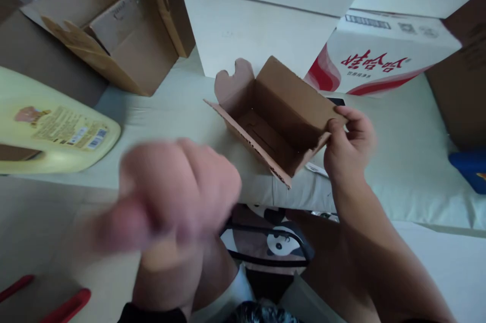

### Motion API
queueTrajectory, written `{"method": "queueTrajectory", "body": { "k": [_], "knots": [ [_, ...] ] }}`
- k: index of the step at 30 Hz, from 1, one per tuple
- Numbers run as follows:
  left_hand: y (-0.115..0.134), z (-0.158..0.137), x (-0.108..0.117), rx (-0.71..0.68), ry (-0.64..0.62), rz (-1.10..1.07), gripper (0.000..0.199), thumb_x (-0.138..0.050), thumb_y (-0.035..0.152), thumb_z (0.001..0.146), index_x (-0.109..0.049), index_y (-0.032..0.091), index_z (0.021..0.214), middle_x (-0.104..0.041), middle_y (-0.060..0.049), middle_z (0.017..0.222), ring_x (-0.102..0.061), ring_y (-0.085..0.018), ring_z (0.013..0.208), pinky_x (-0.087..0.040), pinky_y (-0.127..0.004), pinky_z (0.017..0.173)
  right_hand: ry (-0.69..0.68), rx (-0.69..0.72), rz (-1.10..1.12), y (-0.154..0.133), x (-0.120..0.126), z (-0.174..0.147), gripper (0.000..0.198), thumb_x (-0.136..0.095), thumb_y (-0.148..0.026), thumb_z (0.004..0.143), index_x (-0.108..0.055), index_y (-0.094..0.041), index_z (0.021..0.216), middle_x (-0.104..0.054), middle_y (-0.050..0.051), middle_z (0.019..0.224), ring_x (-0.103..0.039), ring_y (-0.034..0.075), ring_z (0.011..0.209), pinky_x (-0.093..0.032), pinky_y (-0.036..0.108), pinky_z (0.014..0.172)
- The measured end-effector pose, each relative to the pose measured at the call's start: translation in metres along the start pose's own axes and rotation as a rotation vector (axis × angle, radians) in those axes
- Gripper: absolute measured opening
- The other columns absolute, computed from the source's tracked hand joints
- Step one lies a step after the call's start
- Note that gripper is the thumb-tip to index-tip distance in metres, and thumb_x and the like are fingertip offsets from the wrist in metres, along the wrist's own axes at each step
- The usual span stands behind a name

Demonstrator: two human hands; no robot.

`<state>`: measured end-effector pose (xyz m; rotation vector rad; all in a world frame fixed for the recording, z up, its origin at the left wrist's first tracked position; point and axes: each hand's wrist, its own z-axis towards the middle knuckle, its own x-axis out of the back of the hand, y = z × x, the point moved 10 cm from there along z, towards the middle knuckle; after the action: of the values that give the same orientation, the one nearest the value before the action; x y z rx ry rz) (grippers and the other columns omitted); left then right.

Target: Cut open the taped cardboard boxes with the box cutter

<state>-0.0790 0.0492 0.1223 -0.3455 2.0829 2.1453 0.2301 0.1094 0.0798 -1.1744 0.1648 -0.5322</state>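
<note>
Near the front edge of the cloth (412,171), a carton (290,100) is pinched by the right hand (349,143) and backed by a white box (258,29). Whether the blurred, curled left hand (180,186) is empty cannot be told.

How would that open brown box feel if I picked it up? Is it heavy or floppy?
The open brown box is probably light for its size, since it looks like thin cardboard. Its notched flap could bend easily, as its edge stands free. It likely won't roll, because it is flat-sided.
</note>
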Motion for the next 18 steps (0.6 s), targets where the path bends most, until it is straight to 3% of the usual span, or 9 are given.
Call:
{"method": "queueTrajectory", "body": {
  "k": [3,4,5,7,10,13,16,18],
  "knots": [
    [-0.006,0.031,0.034,-0.36,0.389,-0.153,0.029,-0.046,0.039,0.098,-0.05,0.024,0.073,-0.04,0.003,0.059,-0.049,-0.011,0.054,-0.045,-0.023,0.06,0.071,-0.073,0.025,0.014,0.019,-0.005,0.019,-0.069,-0.035,0.087,-0.071,-0.028,0.104,-0.071,0.003,0.1,-0.069,0.018,0.089,-0.057,0.032,0.079],
    [-0.018,0.033,0.047,-0.433,0.569,-0.229,0.026,-0.044,0.029,0.097,-0.052,0.022,0.074,-0.045,0.002,0.063,-0.055,-0.011,0.061,-0.048,-0.022,0.066,0.084,-0.094,0.018,0.017,0.023,-0.007,0.019,-0.069,-0.036,0.087,-0.071,-0.028,0.105,-0.071,0.003,0.101,-0.069,0.019,0.091,-0.057,0.033,0.079],
    [-0.034,0.041,0.047,-0.408,0.631,-0.246,0.027,-0.042,0.027,0.098,-0.057,0.021,0.076,-0.054,0.0,0.069,-0.064,-0.012,0.071,-0.05,-0.022,0.072,0.09,-0.108,0.002,0.019,0.026,-0.009,0.02,-0.068,-0.038,0.088,-0.07,-0.028,0.105,-0.07,0.003,0.102,-0.07,0.02,0.094,-0.058,0.033,0.08],
    [-0.061,0.059,0.031,-0.298,0.544,-0.247,0.037,-0.041,0.041,0.103,-0.066,0.02,0.085,-0.069,-0.004,0.087,-0.071,-0.018,0.089,-0.055,-0.027,0.082,0.075,-0.104,-0.031,0.021,0.028,-0.013,0.023,-0.063,-0.042,0.092,-0.07,-0.028,0.108,-0.07,0.005,0.106,-0.071,0.022,0.102,-0.059,0.037,0.087],
    [-0.067,0.064,-0.001,-0.318,0.328,-0.19,0.055,-0.038,0.059,0.104,-0.074,0.02,0.088,-0.076,-0.008,0.103,-0.072,-0.026,0.111,-0.057,-0.036,0.099,-0.008,-0.027,-0.004,0.022,0.026,-0.022,0.036,-0.052,-0.051,0.099,-0.068,-0.03,0.123,-0.07,0.008,0.126,-0.069,0.027,0.122,-0.057,0.045,0.103],
    [-0.064,0.061,-0.012,-0.379,0.247,-0.122,0.079,-0.028,0.081,0.099,-0.077,0.022,0.081,-0.079,-0.01,0.101,-0.074,-0.029,0.11,-0.059,-0.043,0.102,-0.112,0.032,0.044,0.027,0.024,-0.034,0.055,-0.056,-0.057,0.098,-0.053,-0.034,0.148,-0.063,0.009,0.143,-0.065,0.03,0.132,-0.055,0.05,0.109],
    [-0.067,0.065,-0.013,-0.422,0.206,-0.06,0.095,-0.018,0.094,0.092,-0.077,0.023,0.074,-0.08,-0.011,0.09,-0.076,-0.031,0.102,-0.06,-0.047,0.101,-0.184,0.01,0.078,0.037,0.021,-0.044,0.087,-0.067,-0.053,0.094,-0.02,-0.04,0.166,-0.064,0.008,0.141,-0.069,0.028,0.122,-0.057,0.051,0.106],
    [-0.07,0.069,-0.012,-0.453,0.191,-0.014,0.095,-0.016,0.093,0.093,-0.077,0.023,0.071,-0.08,-0.011,0.082,-0.077,-0.03,0.102,-0.059,-0.046,0.103,-0.199,-0.013,0.118,0.041,0.02,-0.047,0.09,-0.069,-0.047,0.095,-0.014,-0.043,0.167,-0.068,0.005,0.135,-0.071,0.026,0.115,-0.059,0.049,0.103]
  ]
}}
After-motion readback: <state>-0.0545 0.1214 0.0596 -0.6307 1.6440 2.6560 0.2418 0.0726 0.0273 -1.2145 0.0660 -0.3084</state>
